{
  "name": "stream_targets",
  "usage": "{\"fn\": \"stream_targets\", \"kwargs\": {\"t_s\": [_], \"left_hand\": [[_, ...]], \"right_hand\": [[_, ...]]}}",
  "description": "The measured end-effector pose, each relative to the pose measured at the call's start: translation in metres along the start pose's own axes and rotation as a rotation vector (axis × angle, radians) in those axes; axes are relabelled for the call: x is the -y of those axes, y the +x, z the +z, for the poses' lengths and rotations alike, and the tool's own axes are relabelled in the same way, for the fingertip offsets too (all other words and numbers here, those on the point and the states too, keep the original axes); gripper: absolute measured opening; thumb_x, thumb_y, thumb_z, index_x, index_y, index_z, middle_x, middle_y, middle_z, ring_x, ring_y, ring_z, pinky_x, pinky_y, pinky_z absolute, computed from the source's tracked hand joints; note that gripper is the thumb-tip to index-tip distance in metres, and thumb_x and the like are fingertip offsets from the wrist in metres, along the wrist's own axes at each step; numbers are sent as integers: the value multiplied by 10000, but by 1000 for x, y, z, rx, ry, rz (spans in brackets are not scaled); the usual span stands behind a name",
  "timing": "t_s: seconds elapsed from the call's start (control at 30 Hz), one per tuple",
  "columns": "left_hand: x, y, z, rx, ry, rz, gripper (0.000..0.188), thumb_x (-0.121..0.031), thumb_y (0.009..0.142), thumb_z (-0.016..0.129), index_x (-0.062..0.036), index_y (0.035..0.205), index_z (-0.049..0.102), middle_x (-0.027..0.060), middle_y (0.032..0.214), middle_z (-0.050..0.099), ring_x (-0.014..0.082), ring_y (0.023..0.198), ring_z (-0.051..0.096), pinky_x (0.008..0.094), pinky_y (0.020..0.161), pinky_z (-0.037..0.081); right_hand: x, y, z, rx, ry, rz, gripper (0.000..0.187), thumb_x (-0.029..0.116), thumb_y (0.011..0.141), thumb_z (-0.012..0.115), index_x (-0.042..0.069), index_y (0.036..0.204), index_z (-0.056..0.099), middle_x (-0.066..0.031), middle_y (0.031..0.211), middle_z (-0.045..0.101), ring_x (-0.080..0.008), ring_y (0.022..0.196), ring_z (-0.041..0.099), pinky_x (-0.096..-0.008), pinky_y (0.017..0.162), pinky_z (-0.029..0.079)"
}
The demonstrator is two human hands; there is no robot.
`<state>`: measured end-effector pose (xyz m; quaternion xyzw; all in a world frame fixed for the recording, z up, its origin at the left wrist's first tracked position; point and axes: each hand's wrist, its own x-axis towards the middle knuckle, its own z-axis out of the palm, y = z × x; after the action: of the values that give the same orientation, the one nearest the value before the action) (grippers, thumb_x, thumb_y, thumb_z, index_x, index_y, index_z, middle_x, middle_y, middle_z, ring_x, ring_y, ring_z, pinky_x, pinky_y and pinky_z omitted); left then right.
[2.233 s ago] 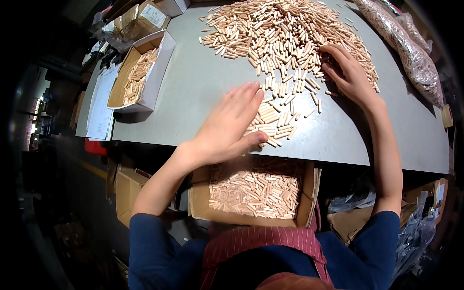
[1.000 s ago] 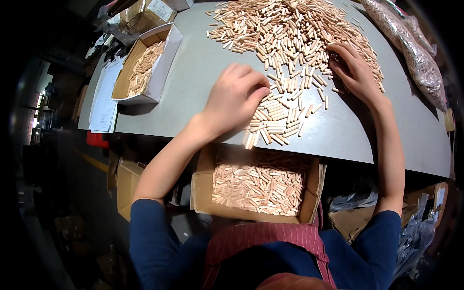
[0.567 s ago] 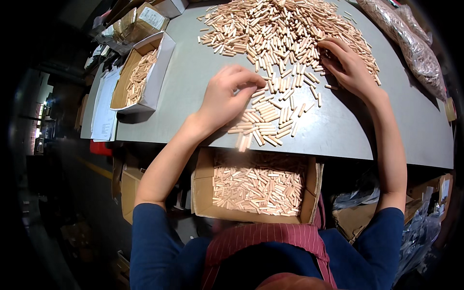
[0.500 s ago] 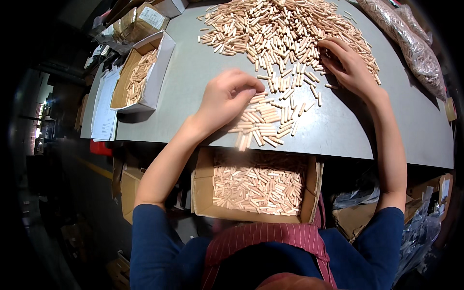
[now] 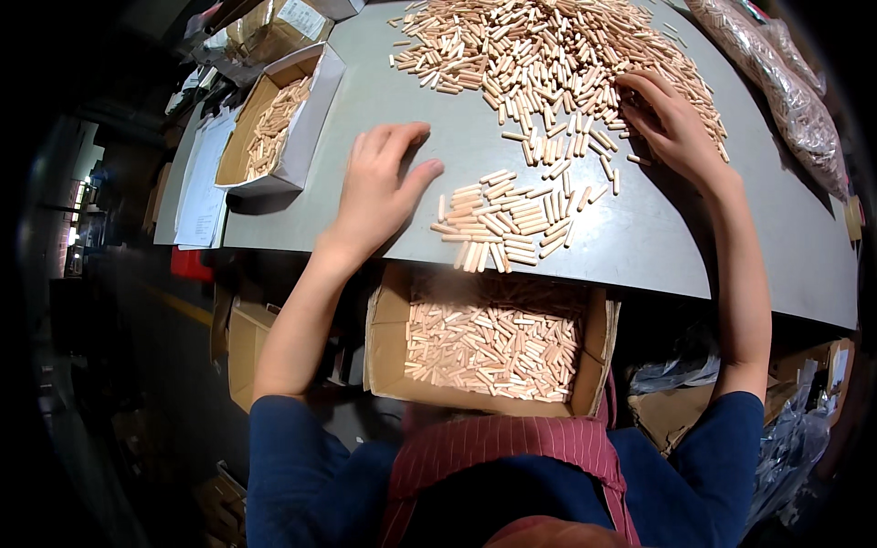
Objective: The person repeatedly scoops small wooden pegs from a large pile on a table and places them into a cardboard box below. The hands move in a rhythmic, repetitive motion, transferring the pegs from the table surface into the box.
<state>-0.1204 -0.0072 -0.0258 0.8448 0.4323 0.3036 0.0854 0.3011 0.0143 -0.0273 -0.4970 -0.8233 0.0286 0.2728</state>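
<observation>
A large heap of short wooden dowels (image 5: 548,55) covers the far middle of the grey table (image 5: 776,247). Closer to the front edge lies a loose, thin group of wooden dowels (image 5: 512,217), many of them side by side. My left hand (image 5: 373,187) is just left of that group, thumb and fingers apart, with nothing in it. At the right side of the heap, my right hand (image 5: 674,128) rests with curved, parted fingers, its fingertips touching the dowels. Below the table edge, a cardboard box (image 5: 388,315) holds many more dowels.
A white box (image 5: 322,105) partly filled with dowels stands at the left, beside papers (image 5: 203,196). Behind it is a taped carton (image 5: 274,32). A long clear plastic bag (image 5: 776,100) lies along the right edge, near a tape roll (image 5: 853,219).
My left hand has moved left, away from the small dowel group, and its fingers have spread. More dowels now lie uncovered there. My right hand stays at the heap. The view has shifted slightly.
</observation>
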Motion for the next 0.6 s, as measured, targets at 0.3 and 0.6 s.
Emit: {"fn": "stream_targets", "kwargs": {"t_s": [0.3, 0.6], "left_hand": [[-1, -14, 6, 50, 228, 48, 742, -529, 895, 803, -30, 1410, 611, 163, 1353, 574, 369, 1212, 506, 498, 1098, 391], [-21, -22, -17, 369, 203, 310, 1283, -807, 692, 788, -11, 1616, 390, 201, 1612, 393, 412, 1464, 358, 543, 1226, 254]], "right_hand": [[5, 0, 0, -56, 4, -51, 359, 182, 1038, 658, 20, 1357, 636, -167, 1368, 652, -376, 1210, 665, -427, 1030, 541], [5, -1, 0, 28, -10, 45, 503, 224, 1072, 653, 72, 1526, 500, -173, 1457, 611, -359, 1325, 609, -428, 1110, 488]]}}
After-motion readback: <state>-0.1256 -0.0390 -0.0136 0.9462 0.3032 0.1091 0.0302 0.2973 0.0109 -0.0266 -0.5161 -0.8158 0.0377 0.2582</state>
